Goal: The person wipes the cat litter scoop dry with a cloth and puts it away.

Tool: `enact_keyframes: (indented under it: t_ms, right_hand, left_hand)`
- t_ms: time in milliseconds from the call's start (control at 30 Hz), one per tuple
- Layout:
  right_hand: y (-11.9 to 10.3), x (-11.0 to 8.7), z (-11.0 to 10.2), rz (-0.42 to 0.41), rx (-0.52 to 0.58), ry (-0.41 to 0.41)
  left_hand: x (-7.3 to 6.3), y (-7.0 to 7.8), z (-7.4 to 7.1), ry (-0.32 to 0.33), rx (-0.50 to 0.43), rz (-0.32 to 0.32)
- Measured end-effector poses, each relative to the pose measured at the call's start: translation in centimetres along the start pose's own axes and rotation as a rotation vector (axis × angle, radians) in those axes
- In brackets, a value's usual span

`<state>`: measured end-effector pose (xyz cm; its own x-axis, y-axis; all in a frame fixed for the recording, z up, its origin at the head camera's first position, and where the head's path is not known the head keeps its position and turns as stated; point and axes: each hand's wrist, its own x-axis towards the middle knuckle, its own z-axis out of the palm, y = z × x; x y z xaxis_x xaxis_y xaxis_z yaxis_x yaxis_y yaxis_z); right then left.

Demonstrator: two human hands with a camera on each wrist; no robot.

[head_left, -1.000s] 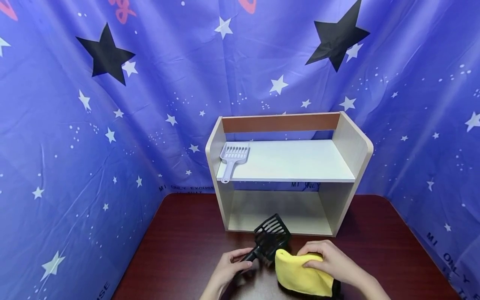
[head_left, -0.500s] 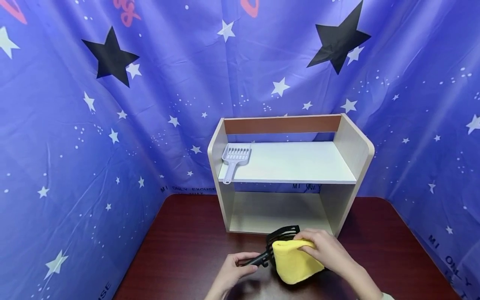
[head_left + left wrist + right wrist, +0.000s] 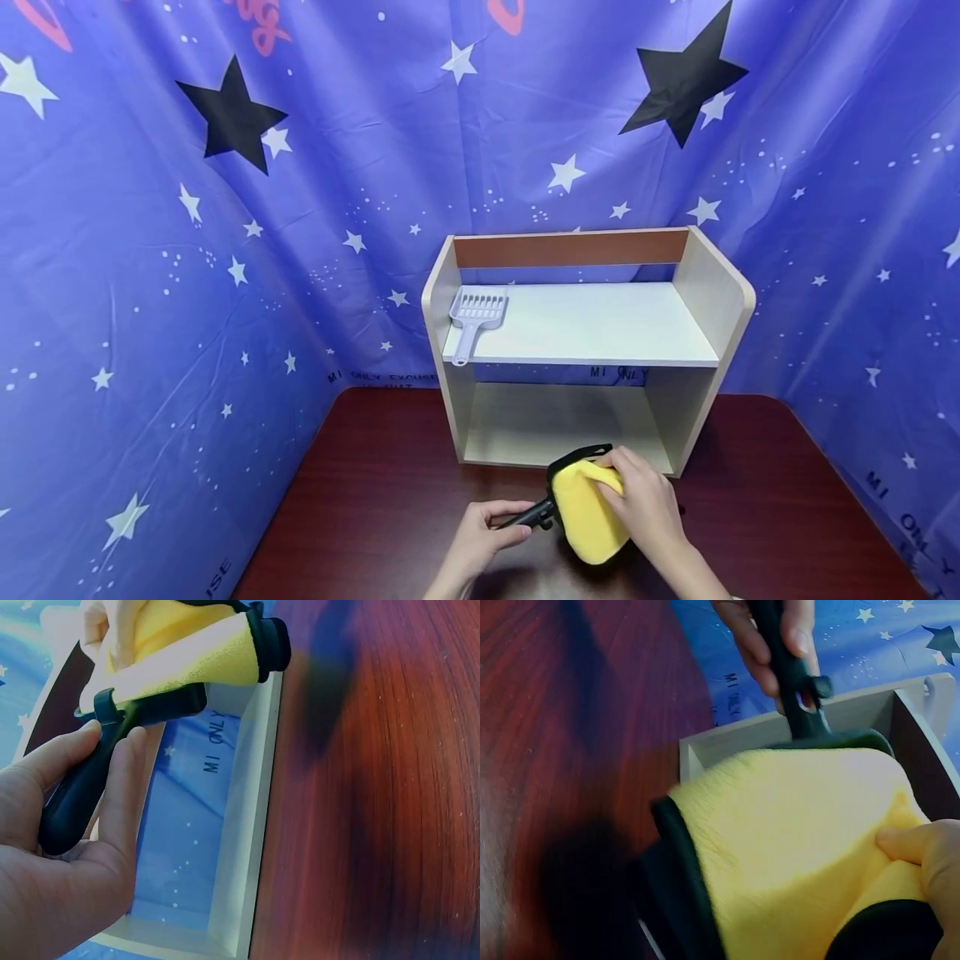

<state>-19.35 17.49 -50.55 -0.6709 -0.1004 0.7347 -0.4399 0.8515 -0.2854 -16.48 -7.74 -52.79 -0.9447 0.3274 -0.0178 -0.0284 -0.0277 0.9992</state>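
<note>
By its handle, my left hand (image 3: 476, 537) grips a black litter scoop (image 3: 534, 514) above the table. My right hand (image 3: 647, 504) pinches a yellow cloth (image 3: 588, 517) with dark edging against the scoop's slotted head. In the right wrist view the cloth (image 3: 795, 825) covers most of the head, so the slots are hidden there. From the left wrist view, the thumb and fingers lie along the scoop's handle (image 3: 79, 791), and the cloth (image 3: 195, 660) drapes over the head.
Behind the hands stands a pale two-level shelf unit (image 3: 577, 363) on the dark red table (image 3: 375, 492). A light grey litter scoop (image 3: 480, 310) lies on its upper level at the left. A blue star-patterned curtain (image 3: 360, 167) surrounds the table.
The cloth has moved left and up onto the black scoop's head, following the right hand. The scoop has turned and shifted right in the left hand's grip. The head view has shifted slightly.
</note>
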Motion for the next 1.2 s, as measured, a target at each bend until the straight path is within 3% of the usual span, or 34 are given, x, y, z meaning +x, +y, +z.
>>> enact_keyframes:
  t_ms: [367, 667, 1000, 1200]
  right_hand:
    - [0.0, 0.0, 1.2, 0.077, -0.019, 0.063]
    - [1.0, -0.3, 0.7, 0.104, -0.031, 0.083]
    - [1.9, -0.4, -0.5, 0.13, -0.029, 0.106]
    - [2.7, -0.6, -1.2, 0.155, -0.021, 0.098]
  left_hand:
    - [0.3, 0.1, 1.0, 0.026, 0.002, 0.003]
    - [0.2, -0.2, 1.4, -0.003, -0.018, 0.013]
    - [-0.1, 0.2, 0.5, -0.023, 0.015, 0.046]
    - [-0.6, -0.2, -0.4, -0.021, -0.073, -0.001]
